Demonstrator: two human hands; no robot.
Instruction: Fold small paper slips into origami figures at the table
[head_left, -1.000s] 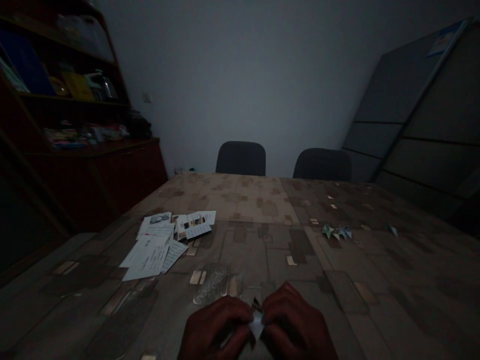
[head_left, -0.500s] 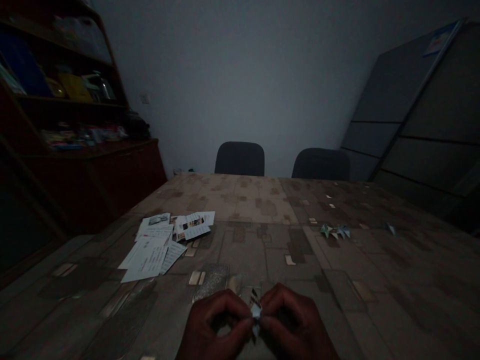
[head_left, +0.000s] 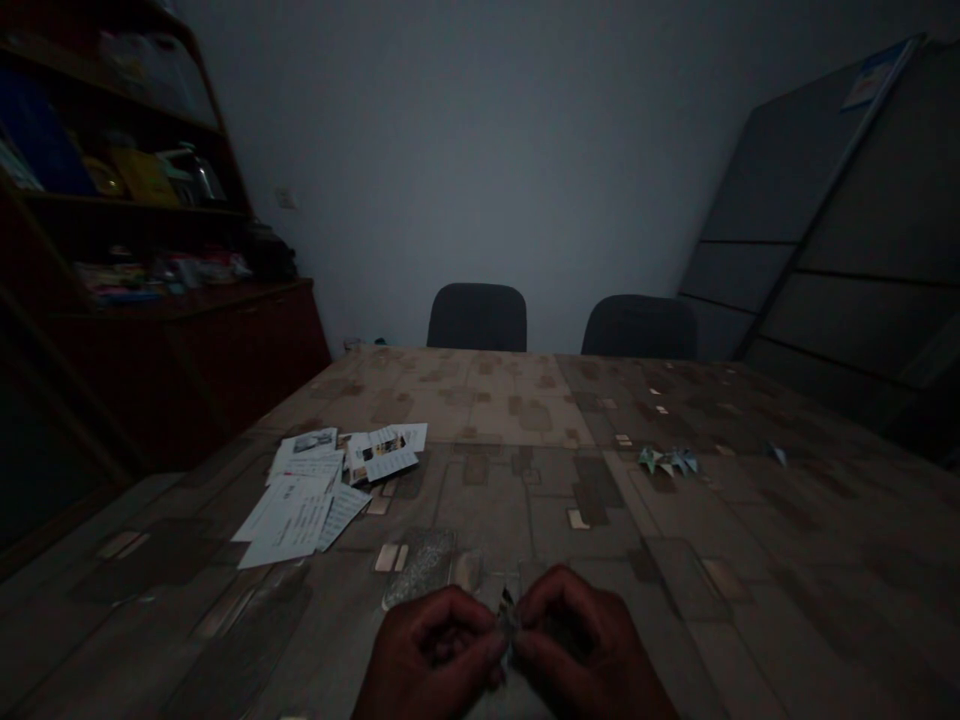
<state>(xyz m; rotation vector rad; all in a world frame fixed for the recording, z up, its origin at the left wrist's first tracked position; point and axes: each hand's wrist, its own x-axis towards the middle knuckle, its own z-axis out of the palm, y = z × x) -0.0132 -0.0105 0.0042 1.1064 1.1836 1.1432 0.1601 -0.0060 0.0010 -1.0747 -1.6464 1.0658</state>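
At the near edge of the table, my left hand (head_left: 435, 650) and my right hand (head_left: 589, 645) face each other, thumbs and forefingers pinched. Between the fingertips is a small piece of folded paper (head_left: 506, 606), held from both sides. Its dark, patterned tip points up; the fingers cover most of the rest. Farther off to the right, several small folded paper figures (head_left: 667, 460) sit in a cluster. One more folded paper piece (head_left: 777, 455) lies apart, to the right of them.
Loose printed sheets (head_left: 289, 515) overlap at the left of the table, with folded leaflets (head_left: 386, 452) beside them. The table (head_left: 487, 400) has a patterned cover. Two dark chairs (head_left: 477, 318) stand behind it. A shelf cabinet (head_left: 187, 350) is at the left.
The held paper has turned and shows less of its pale face, and its tip sits slightly lower. Both hands stay pinched in nearly the same place. The view has shifted slightly.
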